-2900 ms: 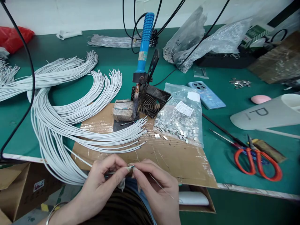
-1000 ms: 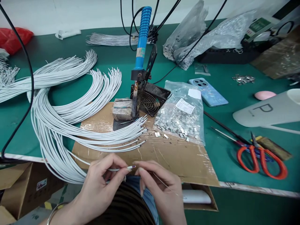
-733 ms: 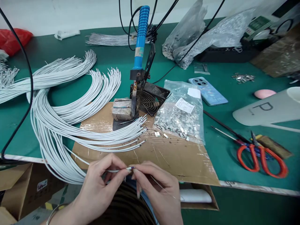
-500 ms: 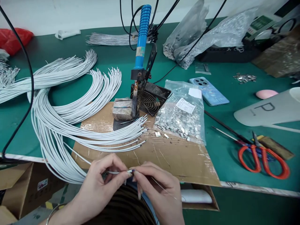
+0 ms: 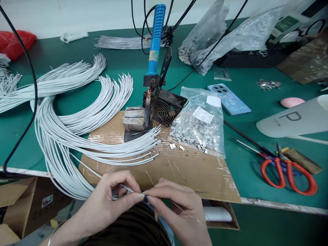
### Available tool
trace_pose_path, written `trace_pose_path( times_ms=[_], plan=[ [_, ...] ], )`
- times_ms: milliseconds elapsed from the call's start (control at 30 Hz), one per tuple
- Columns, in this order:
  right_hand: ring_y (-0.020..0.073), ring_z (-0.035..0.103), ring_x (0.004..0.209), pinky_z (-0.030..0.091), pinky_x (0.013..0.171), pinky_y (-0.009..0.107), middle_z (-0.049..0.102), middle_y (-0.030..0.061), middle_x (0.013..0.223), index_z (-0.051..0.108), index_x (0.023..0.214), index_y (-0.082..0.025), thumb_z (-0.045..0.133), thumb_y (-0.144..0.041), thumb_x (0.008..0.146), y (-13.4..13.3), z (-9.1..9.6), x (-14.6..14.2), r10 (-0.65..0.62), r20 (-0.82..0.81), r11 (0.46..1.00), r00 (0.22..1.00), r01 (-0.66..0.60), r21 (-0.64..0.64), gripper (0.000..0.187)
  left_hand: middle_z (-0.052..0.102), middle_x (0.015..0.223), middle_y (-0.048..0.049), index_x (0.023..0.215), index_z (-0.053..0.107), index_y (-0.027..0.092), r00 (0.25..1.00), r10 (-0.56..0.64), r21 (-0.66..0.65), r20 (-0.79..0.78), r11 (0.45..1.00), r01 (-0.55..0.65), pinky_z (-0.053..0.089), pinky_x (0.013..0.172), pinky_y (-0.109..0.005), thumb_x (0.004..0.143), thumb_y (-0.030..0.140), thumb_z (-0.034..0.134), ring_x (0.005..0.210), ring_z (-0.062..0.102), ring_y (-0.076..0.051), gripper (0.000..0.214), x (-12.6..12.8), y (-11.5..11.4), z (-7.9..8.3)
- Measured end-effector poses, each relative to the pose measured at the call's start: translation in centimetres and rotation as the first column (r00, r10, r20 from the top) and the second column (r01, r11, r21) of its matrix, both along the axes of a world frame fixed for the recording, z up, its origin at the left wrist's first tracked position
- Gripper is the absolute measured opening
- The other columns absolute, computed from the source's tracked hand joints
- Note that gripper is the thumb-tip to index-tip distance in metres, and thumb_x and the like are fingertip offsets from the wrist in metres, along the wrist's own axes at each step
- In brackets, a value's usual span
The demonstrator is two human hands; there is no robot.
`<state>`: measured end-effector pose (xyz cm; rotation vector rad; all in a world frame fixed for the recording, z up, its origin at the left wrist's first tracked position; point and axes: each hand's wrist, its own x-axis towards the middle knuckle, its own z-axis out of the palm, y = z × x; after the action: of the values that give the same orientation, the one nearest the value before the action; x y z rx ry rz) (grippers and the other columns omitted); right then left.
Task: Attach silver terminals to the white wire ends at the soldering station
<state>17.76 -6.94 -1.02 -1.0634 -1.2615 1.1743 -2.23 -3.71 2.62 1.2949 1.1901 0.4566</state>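
Note:
My left hand point(image 5: 112, 198) pinches the end of a white wire point(image 5: 84, 168) that runs back up to the curved bundle of white wires point(image 5: 64, 136). My right hand point(image 5: 176, 205) is closed in a pinch at the wire's dark tip, fingertips meeting those of the left hand; a thin strand point(image 5: 184, 212) trails from it. Both hands sit at the near table edge over my lap. Behind them lies a cardboard sheet point(image 5: 189, 174) with several wire ends on it, a blue-handled soldering iron point(image 5: 153, 51) in its stand and a bag of small metal terminals point(image 5: 198, 131).
Red-handled scissors point(image 5: 287, 174), a thin rod and a brush lie at the right. A phone point(image 5: 229, 99), a pink pebble-shaped thing, plastic bags and a white curved part lie further back. Black cables hang left and centre. Cardboard boxes point(image 5: 23, 201) stand below the table edge.
Both hands have sunk a little toward my lap, still pinched together at the wire tip. The wire end now slopes down to the right. Nothing on the table has moved.

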Motion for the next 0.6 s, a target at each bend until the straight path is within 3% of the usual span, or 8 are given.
trace_pose_path(
  times_ms=[167,300,467,533,600],
  plan=[
    [0.0137,0.07,0.062,0.054,0.058,0.021,0.078,0.0028,0.074,0.084,0.09,-0.019,0.076,-0.011,0.094,0.3,1.1,1.0,0.076,0.218,0.993,0.973,-0.094,0.073,0.012,0.059,0.068,0.0023,0.077,0.073,0.019,1.0,-0.015,0.041,0.007,0.999,0.014,0.029,0.061,-0.029,0.096,0.035,0.072,0.065,0.04,-0.015,0.025,0.0,0.1,0.1],
    [0.0153,0.067,0.071,0.051,0.063,0.024,0.076,0.0064,0.082,0.079,0.098,-0.014,0.064,-0.008,0.1,1.4,2.3,2.3,0.249,0.367,0.937,0.896,-0.319,0.143,0.016,0.06,0.073,0.0013,0.079,0.075,0.018,0.996,-0.09,0.118,0.013,0.989,0.088,0.033,0.066,-0.029,0.096,0.027,0.073,0.07,0.047,-0.016,0.019,-0.1,0.6,0.4],
    [0.0147,0.068,0.068,0.05,0.063,0.023,0.077,0.0062,0.077,0.085,0.09,-0.013,0.07,-0.014,0.099,3.6,2.4,3.2,0.583,0.209,0.802,0.785,-0.598,0.009,0.018,0.064,0.077,-0.0001,0.082,0.076,0.018,0.947,-0.316,0.14,0.058,0.942,0.306,0.038,0.071,-0.028,0.095,0.019,0.072,0.078,0.054,-0.017,0.013,-0.5,1.3,1.3],
    [0.0142,0.068,0.064,0.05,0.061,0.022,0.076,0.0053,0.073,0.087,0.087,-0.014,0.074,-0.015,0.096,3.9,2.0,3.0,0.567,0.116,0.823,0.816,-0.566,-0.042,0.016,0.062,0.075,0.0011,0.082,0.073,0.018,0.955,-0.296,0.1,0.025,0.951,0.292,0.036,0.066,-0.028,0.095,0.021,0.071,0.072,0.05,-0.016,0.014,-0.5,1.2,1.3],
    [0.0127,0.067,0.06,0.05,0.057,0.02,0.075,0.0032,0.069,0.088,0.083,-0.017,0.077,-0.015,0.092,3.7,1.5,2.5,0.414,0.045,0.908,0.909,-0.409,-0.093,0.014,0.056,0.072,0.0031,0.083,0.069,0.019,0.985,-0.173,0.064,-0.021,0.983,0.174,0.031,0.058,-0.028,0.098,0.029,0.068,0.063,0.042,-0.014,0.018,-0.3,1.0,1.0]
  ],
)
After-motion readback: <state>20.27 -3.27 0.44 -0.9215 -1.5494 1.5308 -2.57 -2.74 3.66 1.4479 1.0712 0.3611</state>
